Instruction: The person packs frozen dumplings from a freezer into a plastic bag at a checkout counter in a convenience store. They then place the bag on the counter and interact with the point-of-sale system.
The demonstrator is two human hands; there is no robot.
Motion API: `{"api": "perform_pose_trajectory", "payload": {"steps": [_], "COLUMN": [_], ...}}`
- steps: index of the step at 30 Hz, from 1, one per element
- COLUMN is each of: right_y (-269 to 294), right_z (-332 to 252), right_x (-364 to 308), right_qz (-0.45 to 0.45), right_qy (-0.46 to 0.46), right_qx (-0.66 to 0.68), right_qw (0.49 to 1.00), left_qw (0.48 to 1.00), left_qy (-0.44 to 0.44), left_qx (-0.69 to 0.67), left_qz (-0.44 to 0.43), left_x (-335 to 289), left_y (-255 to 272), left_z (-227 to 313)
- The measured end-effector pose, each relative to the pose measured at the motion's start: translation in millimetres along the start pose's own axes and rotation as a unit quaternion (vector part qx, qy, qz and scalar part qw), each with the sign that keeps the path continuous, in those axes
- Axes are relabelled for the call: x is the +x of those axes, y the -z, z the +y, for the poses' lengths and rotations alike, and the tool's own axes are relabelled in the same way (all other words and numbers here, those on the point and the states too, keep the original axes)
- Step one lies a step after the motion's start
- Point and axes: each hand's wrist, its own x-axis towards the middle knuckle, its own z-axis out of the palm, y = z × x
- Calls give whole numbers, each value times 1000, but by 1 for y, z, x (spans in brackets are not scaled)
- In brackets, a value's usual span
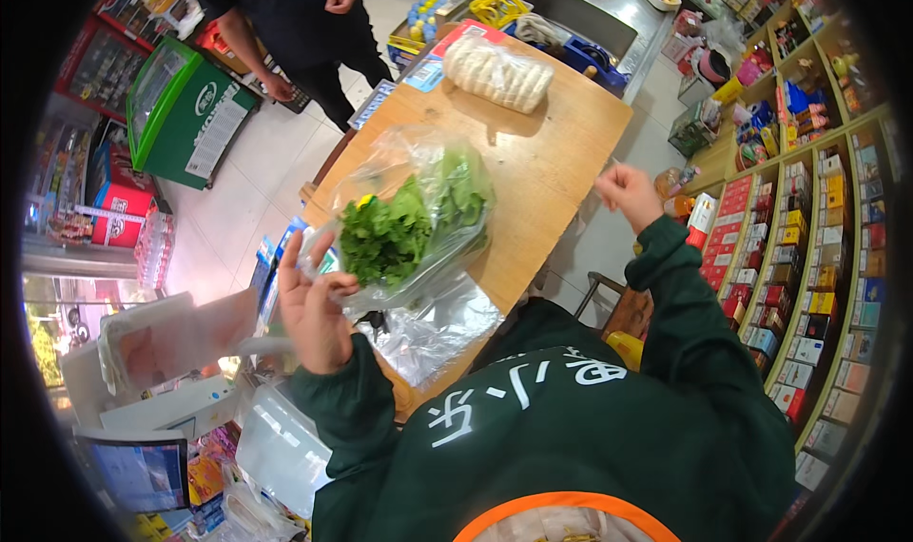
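A clear plastic bag [463, 245] of leafy green vegetables [385, 233] lies on the wooden tabletop [561, 152], with a small yellow bit among the leaves. At its near left edge is my left hand [319, 309], thumb and forefinger pinched on the plastic, the other fingers raised and apart. My right hand [631, 195] is up past the table's right edge, away from the bag, its fingers curled closed; nothing shows in them. Crumpled clear plastic film [437, 328] lies nearer to me. Farther off rests a pale, ridged, wrapped bundle [497, 73].
A person in dark clothes [295, 19] stands beyond the table at left, near a green chest freezer [185, 114]. Packed shelves [808, 257] line the right. A metal sink [580, 19] is behind the table. A screen [138, 471] stands at lower left.
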Motion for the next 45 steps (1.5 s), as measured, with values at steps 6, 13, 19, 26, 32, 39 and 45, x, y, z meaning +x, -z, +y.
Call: {"api": "perform_pose_trajectory", "payload": {"steps": [6,13,19,26,32,39,45], "right_y": [3,-42,-18,42,144,227,223], "right_z": [210,280,269,321,404,359,206], "right_x": [-23,36,53,32,-72,-70,16], "right_qz": [18,100,-6,-68,78,230,333], "right_qy": [-289,-24,-67,-295,-560,-496,-262], "right_qx": [21,-268,-259,193,187,-119,274], "right_qw": [957,958,963,933,803,829,863], "left_qw": [989,919,868,869,890,934,931], "left_qy": [11,-48,-139,-171,-180,-160,27], "left_qx": [102,337,431,422,374,310,272], "left_qz": [109,199,206,193,187,78,-240], "left_x": [9,17,20,34,39,40,38], "left_y": [-18,-51,-104,-162,-196,-225,-248], "left_z": [-4,-8,-9,-15,-23,-52,-100]}}
